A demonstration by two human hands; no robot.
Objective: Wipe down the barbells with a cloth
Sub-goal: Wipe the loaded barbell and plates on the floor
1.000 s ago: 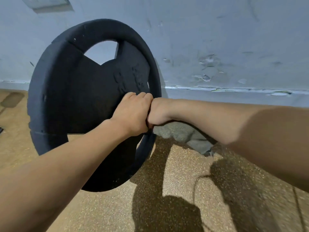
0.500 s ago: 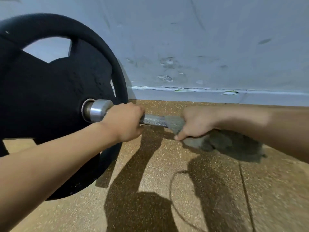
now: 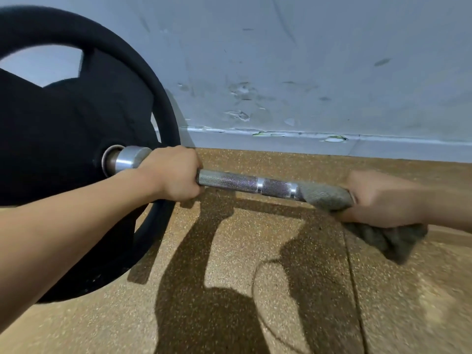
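Note:
A barbell runs across the middle of the head view, its knurled steel bar (image 3: 245,182) bare between my two hands. A big black weight plate (image 3: 76,139) sits on its left end, behind a shiny collar (image 3: 129,157). My left hand (image 3: 173,173) is closed around the bar just right of the collar. My right hand (image 3: 380,198) grips a grey cloth (image 3: 324,195) wrapped around the bar farther right; the loose end of the cloth (image 3: 390,238) hangs below that hand. The bar to the right of my right hand is hidden.
A scuffed pale blue wall (image 3: 306,72) with a chipped skirting (image 3: 293,141) stands close behind the barbell. The floor (image 3: 229,251) is speckled tan rubber with a seam (image 3: 353,277) running toward me; dark shadows of my arms lie across it.
My right hand has slid the cloth to the right along the bar, away from my left hand, baring more knurled steel. The view shifted right, so the plate sits farther left.

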